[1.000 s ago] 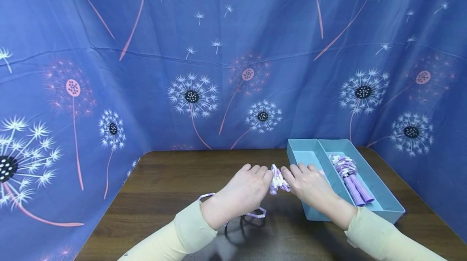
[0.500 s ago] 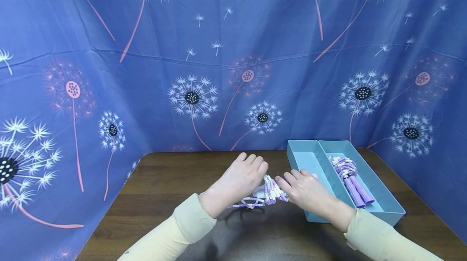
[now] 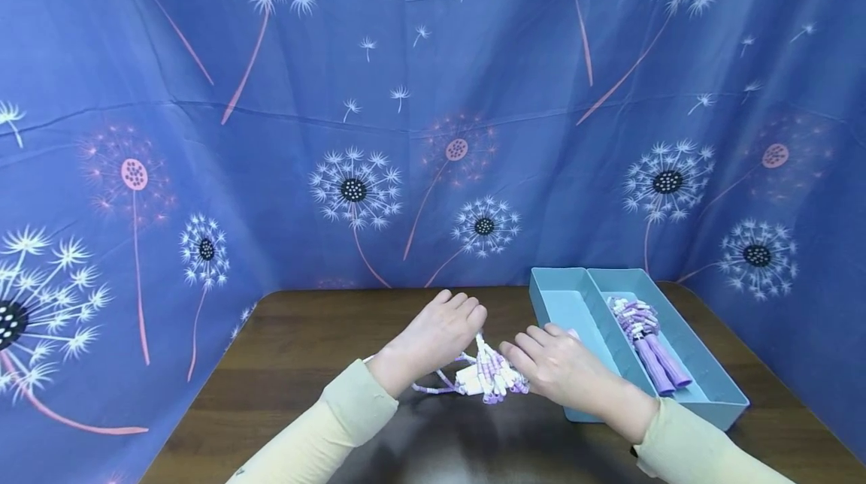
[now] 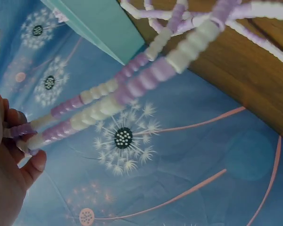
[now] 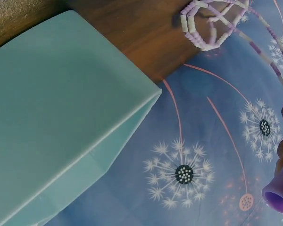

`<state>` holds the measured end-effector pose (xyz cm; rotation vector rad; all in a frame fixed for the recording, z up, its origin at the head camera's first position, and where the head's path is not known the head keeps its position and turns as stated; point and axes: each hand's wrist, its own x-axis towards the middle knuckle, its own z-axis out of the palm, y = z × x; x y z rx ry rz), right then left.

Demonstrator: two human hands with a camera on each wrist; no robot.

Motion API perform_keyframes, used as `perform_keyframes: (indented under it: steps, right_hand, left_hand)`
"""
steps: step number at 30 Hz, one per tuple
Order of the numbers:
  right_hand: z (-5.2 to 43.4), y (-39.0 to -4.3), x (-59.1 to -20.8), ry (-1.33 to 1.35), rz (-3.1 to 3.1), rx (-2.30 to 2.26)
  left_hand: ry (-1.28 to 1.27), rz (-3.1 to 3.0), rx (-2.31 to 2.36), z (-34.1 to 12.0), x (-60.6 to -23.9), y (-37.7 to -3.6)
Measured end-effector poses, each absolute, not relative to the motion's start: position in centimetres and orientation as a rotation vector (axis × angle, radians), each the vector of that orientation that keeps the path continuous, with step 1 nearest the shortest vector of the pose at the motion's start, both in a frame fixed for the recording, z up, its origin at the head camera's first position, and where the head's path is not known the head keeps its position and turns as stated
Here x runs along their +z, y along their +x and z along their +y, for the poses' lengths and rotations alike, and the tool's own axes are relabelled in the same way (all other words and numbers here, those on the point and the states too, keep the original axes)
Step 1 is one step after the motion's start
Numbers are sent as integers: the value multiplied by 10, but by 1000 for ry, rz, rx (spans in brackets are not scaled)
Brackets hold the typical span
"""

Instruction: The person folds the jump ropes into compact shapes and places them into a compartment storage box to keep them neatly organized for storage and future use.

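A purple-and-white beaded jump rope (image 3: 494, 373) hangs in a gathered bunch between the two hands, above the table. The left hand (image 3: 440, 328) pinches two beaded strands (image 4: 146, 80), which the left wrist view shows stretched away from its fingertips. On the other side, the right hand (image 3: 563, 365) grips the bunch together with a purple handle (image 5: 279, 192), whose hollow end sticks out in the right wrist view. Loose loops (image 3: 436, 388) of the rope trail below the left hand.
A teal two-compartment tray (image 3: 571, 311) stands to the right, beside the right forearm. One bundled jump rope with purple handles (image 3: 655, 364) lies in its right compartment. Behind the wooden table (image 3: 304, 349) hangs a blue dandelion-print cloth (image 3: 271, 168).
The left hand has drawn left, away from the right hand, pulling strands out of the bunch. Both hands have come slightly lower, and the bunch hangs more spread out.
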<state>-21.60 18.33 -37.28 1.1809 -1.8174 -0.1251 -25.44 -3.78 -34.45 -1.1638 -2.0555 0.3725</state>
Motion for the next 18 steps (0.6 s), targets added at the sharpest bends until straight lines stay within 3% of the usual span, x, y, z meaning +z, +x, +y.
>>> perform_keyframes:
  steps: [18]
  right_hand:
    - [171,-219,-363,1120,-1699,68]
  left_hand:
    - [-1349,-2333,-215,-31,-348,-260]
